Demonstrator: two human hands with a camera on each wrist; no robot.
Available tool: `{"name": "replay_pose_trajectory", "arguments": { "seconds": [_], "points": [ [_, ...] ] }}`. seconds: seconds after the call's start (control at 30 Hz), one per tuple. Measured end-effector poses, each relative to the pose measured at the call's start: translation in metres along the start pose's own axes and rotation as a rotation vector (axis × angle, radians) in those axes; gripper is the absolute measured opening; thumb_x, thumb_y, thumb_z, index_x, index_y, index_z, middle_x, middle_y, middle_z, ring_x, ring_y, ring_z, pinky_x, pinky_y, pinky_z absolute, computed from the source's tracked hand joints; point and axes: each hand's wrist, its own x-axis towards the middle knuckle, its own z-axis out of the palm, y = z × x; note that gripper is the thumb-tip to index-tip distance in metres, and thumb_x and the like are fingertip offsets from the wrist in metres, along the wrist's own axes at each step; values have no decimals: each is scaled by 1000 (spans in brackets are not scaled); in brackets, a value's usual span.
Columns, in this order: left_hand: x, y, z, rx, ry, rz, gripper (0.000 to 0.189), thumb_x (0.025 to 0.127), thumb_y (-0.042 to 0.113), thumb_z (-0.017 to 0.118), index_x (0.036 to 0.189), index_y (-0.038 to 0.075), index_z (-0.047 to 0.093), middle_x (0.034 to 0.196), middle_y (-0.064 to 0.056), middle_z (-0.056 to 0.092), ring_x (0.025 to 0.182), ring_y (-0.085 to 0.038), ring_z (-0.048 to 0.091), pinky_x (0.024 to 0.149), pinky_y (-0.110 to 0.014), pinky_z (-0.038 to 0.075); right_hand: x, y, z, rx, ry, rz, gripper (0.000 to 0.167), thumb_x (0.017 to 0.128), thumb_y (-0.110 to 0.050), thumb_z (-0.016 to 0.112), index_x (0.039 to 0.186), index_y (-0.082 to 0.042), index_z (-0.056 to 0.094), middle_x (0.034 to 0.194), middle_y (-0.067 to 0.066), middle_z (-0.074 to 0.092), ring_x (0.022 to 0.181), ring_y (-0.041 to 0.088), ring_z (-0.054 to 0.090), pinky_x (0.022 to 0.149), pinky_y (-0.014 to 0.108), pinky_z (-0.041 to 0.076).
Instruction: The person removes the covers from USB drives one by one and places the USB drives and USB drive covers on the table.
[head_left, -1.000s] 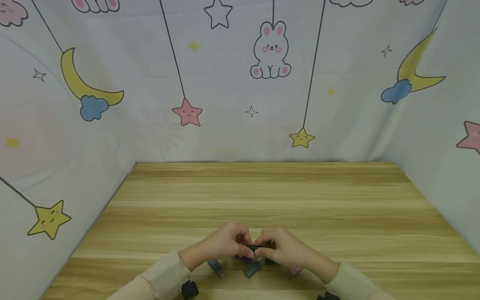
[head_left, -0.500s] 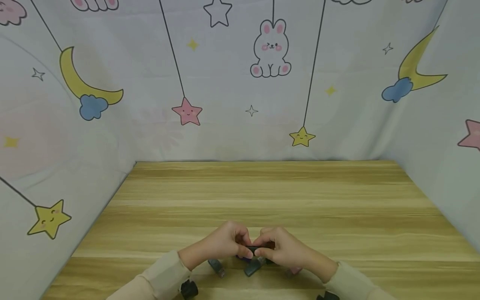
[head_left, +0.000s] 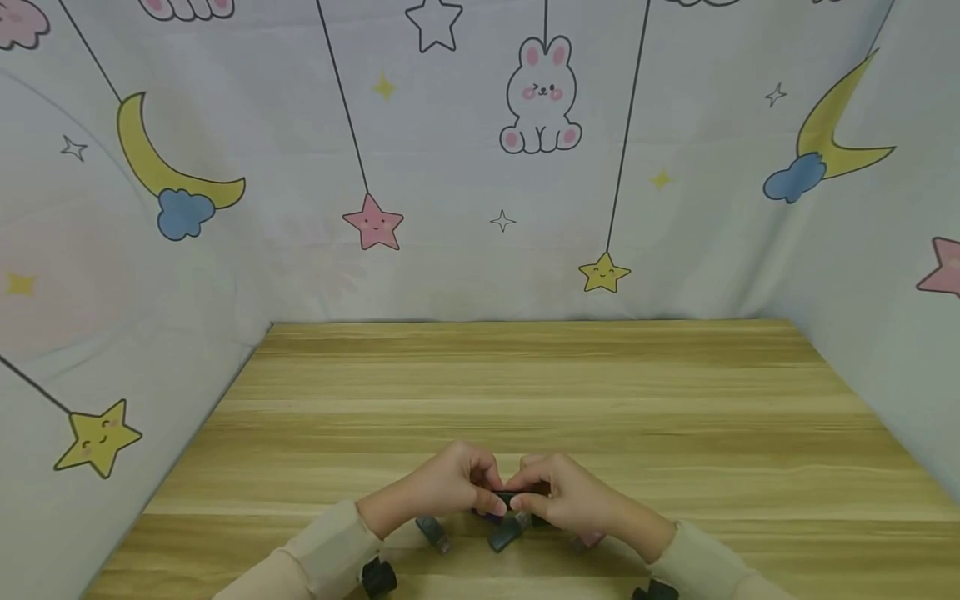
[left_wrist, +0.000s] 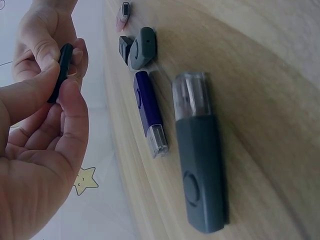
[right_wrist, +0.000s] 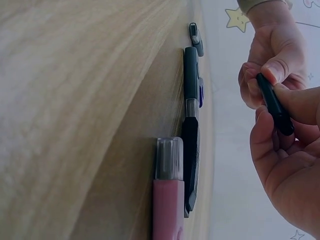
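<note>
Both hands meet over the near part of the table and hold one slim dark USB stick (head_left: pixel 507 498) between them. My left hand (head_left: pixel 462 485) pinches one end of it between thumb and fingers. The other end is pinched by my right hand (head_left: pixel 564 493). Fingers cover much of the stick (right_wrist: pixel 274 102), and its plug does not show. Beneath the hands lie a purple USB stick (left_wrist: pixel 147 102) with a clear cap and a grey-green one (head_left: pixel 506 533). Another grey-green USB stick (left_wrist: pixel 200 165) lies nearest the left wrist.
A pink USB stick (right_wrist: pixel 168 210) with a clear cap lies by the right wrist, beside a black one (right_wrist: pixel 190 160). The wood-patterned table (head_left: pixel 525 375) runs back to a printed cloth (head_left: pixel 450 150) that also hangs along both sides.
Both hands keep their pinch on the dark USB stick, almost in place. Slightly less of the purple stick shows below the fingers. The head view has tilted a little.
</note>
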Motion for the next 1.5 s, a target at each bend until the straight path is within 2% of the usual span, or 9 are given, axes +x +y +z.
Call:
{"name": "replay_pose_trajectory", "arguments": {
  "seconds": [0.43, 0.67, 0.8, 0.93, 1.03, 1.3, 1.5],
  "points": [
    [-1, -1, -2, 2, -3, -6, 7, 78, -4, 75, 81, -4, 68, 75, -12, 71, 62, -6, 62, 57, -19, 51, -1, 0, -1, 16, -15, 24, 22, 90, -9, 65, 105, 7, 70, 73, -3, 50, 66, -1, 41, 59, 17, 42],
    [0, 0, -7, -3, 3, -2, 7, 80, -2, 74, 83, -4, 68, 77, -13, 71, 66, -6, 62, 60, -19, 50, 2, 1, -5, -36, -12, 82, 24, 92, -14, 64, 108, 3, 70, 78, -7, 52, 66, 1, 42, 60, 18, 42],
    [1, 2, -13, 4, 10, -3, 8, 80, -1, 74, 84, -4, 68, 79, -14, 71, 70, -13, 65, 63, -21, 52, 7, 1, -9, -66, -9, 82, 24, 92, -13, 64, 109, 2, 70, 79, -7, 53, 67, 2, 42, 61, 18, 43],
    [1, 5, -20, 19, 31, 0, 8, 82, 1, 73, 84, -4, 67, 78, -10, 71, 70, -16, 66, 64, -23, 53, 12, -2, -15, -89, 4, 50, 23, 92, -11, 64, 109, 4, 70, 79, -5, 55, 66, 1, 43, 60, 18, 44],
    [1, 8, -27, 33, 53, 14, 8, 82, 1, 73, 84, -3, 67, 76, -8, 70, 67, -10, 63, 62, -24, 52, 16, -4, -21, -110, 20, 22, 22, 92, -9, 64, 107, 5, 70, 77, -3, 55, 65, 0, 42, 58, 18, 43],
    [2, 14, -38, 81, 104, 31, 8, 82, 3, 74, 84, -2, 68, 74, -7, 69, 64, -8, 60, 60, -25, 51, 27, -12, -32, -130, 68, 28, 17, 91, -7, 65, 104, 3, 72, 77, -1, 57, 63, 2, 43, 56, 19, 42],
    [1, 16, -49, 90, 165, -2, 11, 83, 7, 74, 88, 0, 67, 78, -6, 70, 68, -11, 62, 66, -40, 55, 36, -14, -39, -197, 136, 21, 15, 90, -9, 67, 101, 0, 73, 80, 0, 64, 66, 2, 48, 59, 22, 47]
  ]
}}
